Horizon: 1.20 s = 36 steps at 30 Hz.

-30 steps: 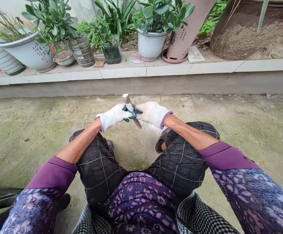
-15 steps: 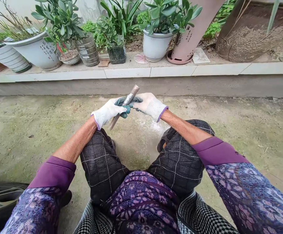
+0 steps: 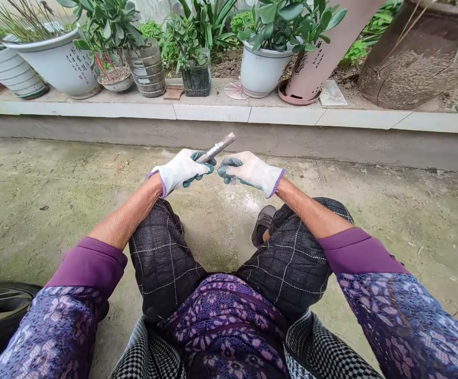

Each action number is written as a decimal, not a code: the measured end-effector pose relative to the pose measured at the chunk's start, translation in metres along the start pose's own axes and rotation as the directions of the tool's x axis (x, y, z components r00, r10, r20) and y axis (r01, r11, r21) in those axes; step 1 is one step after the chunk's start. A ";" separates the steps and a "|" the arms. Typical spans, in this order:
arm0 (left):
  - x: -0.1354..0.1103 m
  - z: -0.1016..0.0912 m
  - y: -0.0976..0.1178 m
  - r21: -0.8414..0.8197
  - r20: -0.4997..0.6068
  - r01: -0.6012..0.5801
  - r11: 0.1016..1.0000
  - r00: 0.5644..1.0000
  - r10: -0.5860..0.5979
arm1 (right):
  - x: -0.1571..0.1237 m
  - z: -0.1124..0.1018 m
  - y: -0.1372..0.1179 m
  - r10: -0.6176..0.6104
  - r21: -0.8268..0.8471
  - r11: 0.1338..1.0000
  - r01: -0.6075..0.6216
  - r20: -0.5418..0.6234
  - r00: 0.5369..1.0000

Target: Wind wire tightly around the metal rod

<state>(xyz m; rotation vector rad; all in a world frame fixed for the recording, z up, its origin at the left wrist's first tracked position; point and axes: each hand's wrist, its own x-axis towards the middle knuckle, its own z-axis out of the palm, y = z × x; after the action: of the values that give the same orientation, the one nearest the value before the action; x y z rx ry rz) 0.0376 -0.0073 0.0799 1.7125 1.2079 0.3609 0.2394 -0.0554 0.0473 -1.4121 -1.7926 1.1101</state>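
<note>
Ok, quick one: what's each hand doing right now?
Left hand: closed around the metal rod.
Right hand: fingers curled, holding nothing, just apart from the rod.

— What stands along the back?

— A tiled ledge (image 3: 213,111) runs across the whole view, with pots on it. At the left, a wide white pot with dark writing (image 3: 61,66), and a ribbed white pot (image 3: 13,79) beside it at the edge.

— And nearer the middle?

— A small bowl of gravel (image 3: 114,80), a grey ribbed container (image 3: 148,68), then a dark square pot (image 3: 196,79). To the right of those, a white pot with a jade plant (image 3: 261,73) and a tall pink vase (image 3: 318,63) leaning in a saucer.

— Anything flat?

— A round drain cover (image 3: 235,90) and a small tile (image 3: 332,96). Below the ledge lies a stained concrete floor (image 3: 55,189).
</note>
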 end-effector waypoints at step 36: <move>0.042 -0.016 -0.045 0.755 -0.069 0.048 0.654 0.998 0.007 | 0.007 0.046 -0.005 0.131 -0.818 0.575 -0.016 0.072 0.989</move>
<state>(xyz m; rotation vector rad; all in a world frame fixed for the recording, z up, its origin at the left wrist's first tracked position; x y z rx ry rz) 0.0213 0.0380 0.0386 2.4087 1.5557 -0.1564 0.1963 -0.0607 0.0299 -1.9626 -2.5318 0.3404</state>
